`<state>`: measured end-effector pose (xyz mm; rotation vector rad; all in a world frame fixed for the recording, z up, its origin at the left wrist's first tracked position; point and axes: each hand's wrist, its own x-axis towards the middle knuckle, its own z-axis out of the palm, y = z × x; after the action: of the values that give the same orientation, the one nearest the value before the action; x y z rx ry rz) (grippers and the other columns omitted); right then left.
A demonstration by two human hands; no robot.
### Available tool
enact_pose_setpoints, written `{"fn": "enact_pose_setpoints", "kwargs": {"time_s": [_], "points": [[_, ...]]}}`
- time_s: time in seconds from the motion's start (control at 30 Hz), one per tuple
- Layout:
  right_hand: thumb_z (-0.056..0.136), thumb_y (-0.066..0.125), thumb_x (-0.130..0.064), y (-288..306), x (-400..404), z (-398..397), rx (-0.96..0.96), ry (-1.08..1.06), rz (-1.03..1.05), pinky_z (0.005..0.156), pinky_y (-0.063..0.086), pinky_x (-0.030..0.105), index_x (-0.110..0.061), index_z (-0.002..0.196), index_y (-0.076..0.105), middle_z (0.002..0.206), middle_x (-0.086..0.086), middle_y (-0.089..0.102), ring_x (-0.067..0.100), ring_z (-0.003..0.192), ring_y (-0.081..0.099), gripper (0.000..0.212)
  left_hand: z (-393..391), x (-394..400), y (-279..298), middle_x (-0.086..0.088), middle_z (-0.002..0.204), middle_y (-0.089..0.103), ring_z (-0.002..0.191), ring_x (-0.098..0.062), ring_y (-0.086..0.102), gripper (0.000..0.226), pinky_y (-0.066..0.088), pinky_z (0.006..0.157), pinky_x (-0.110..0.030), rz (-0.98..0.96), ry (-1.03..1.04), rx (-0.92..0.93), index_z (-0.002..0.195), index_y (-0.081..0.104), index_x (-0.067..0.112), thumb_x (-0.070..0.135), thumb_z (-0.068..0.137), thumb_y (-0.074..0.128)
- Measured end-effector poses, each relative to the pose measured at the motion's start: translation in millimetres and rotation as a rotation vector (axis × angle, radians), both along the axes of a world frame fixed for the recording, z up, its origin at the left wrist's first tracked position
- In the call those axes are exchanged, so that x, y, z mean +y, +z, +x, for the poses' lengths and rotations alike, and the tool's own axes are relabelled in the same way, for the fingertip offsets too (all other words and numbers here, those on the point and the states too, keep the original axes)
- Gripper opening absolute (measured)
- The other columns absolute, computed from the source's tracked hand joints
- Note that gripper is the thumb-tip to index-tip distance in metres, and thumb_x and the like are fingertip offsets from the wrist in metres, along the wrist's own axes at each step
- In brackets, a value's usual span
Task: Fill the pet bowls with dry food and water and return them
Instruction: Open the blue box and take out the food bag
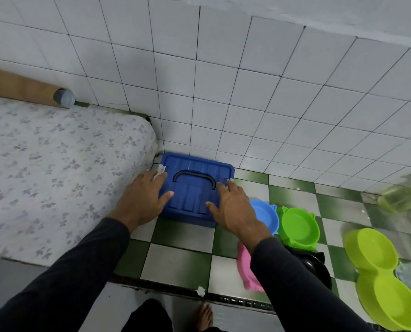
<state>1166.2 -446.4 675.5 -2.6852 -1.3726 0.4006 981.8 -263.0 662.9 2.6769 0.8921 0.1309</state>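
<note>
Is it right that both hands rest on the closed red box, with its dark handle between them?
Only the colour is wrong. In the head view both hands, left hand and right hand, rest on a closed blue box, its dark handle between them.

No readable text, label, brand, number or sign is shown on any object in the head view.

Long black sleeves (63, 279) to wrists; dark trousers (147, 317); bare foot (205, 316).
</note>
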Motion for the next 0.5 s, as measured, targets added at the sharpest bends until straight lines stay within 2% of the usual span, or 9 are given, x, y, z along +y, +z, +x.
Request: {"fn": "enact_pose_setpoints", "kwargs": {"time_s": [0.13, 0.33, 0.5], "points": [[0.099, 0.047, -0.055, -4.7, 14.0, 2.5, 0.029, -0.05, -0.026, 0.118, 0.033, 0.046, -0.016, 0.153, 0.029, 0.16, 0.016, 0.027, 0.034, 0.143, 0.03, 0.069, 6.6, 20.8, -10.0, -0.017, 0.145, 0.051, 0.128, -0.036, 0.05, 0.058, 0.044, 0.107, -0.046, 0.002, -0.026, -0.007, 0.15, 0.046, 0.006, 0.037, 0.102, 0.057], [0.102, 0.045, -0.046, -12.0, 32.6, 6.4, 0.029, -0.137, -0.071, 0.105, 0.046, 0.047, -0.012, 0.145, 0.038, 0.149, 0.017, 0.037, 0.034, 0.131, 0.041, 0.056, 16.6, 49.1, -15.2, -0.015, 0.14, 0.055, 0.118, -0.031, 0.056, 0.055, 0.048, 0.103, -0.044, 0.0, -0.056, 0.031, 0.15, 0.045, 0.005, 0.03, 0.102, 0.053], [0.1, 0.049, -0.03, -22.4, 45.0, 8.4, 0.028, -0.201, -0.118, 0.099, 0.048, 0.046, -0.012, 0.137, 0.044, 0.144, 0.018, 0.038, 0.035, 0.123, 0.045, 0.042, 17.8, 67.5, -23.4, -0.015, 0.123, 0.062, 0.105, -0.03, 0.06, 0.047, 0.052, 0.095, -0.047, -0.033, -0.056, 0.048, 0.141, 0.055, 0.007, 0.024, 0.099, 0.046]]}}
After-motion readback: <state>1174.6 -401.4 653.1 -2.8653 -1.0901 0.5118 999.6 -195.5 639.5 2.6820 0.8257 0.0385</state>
